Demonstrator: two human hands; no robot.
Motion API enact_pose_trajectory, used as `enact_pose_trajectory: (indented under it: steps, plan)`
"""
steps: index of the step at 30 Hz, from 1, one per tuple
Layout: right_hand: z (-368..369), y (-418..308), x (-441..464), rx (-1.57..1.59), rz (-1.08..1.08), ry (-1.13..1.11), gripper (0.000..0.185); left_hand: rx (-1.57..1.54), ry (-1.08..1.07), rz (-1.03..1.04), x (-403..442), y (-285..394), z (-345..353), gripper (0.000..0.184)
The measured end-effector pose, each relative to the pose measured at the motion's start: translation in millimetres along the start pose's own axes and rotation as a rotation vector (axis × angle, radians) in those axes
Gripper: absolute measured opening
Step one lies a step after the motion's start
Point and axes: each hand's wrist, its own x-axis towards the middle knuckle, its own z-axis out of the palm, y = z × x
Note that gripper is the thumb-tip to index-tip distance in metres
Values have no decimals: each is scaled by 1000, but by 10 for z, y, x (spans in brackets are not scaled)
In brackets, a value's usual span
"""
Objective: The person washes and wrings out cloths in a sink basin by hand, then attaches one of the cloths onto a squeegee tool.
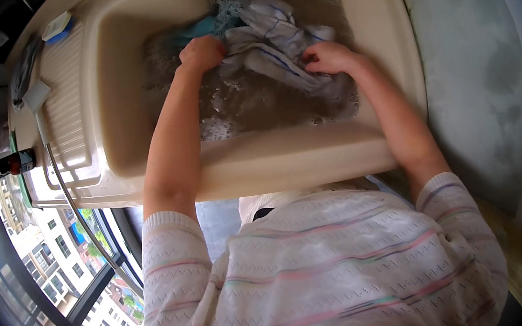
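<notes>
A wet white cloth with thin blue stripes (pixel 274 34) lies bunched in murky, sudsy water (pixel 248 109) inside a beige sink (pixel 117 83); its exact kind is unclear. My left hand (pixel 201 54) is closed at the cloth's left end, fingertips partly hidden. On the right side, my right hand (pixel 329 58) pinches a fold of the same cloth between thumb and fingers. Beside and beyond my left hand, a teal cloth (pixel 196 31) shows partly under the water.
The ribbed drainboard (pixel 67 121) to the left carries a blue-and-white block (pixel 57 26) and a showerhead-like white piece (pixel 37 96) on a metal hose (pixel 70 199). A dark bottle (pixel 13 163) lies at the far left. A wall (pixel 471 72) stands right; windows (pixel 58 266) lower left.
</notes>
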Motion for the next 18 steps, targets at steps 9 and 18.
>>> enact_pose_trajectory:
  steps: [9, 18]
  plan:
    - [-18, -18, -40, -41, -31, -4, 37, -37, -29, -31, -10, 14, -28, 26]
    - [-153, -207, -88, 190, -176, 392, 31, -33, 33, -31, 62, 13, 33, 26]
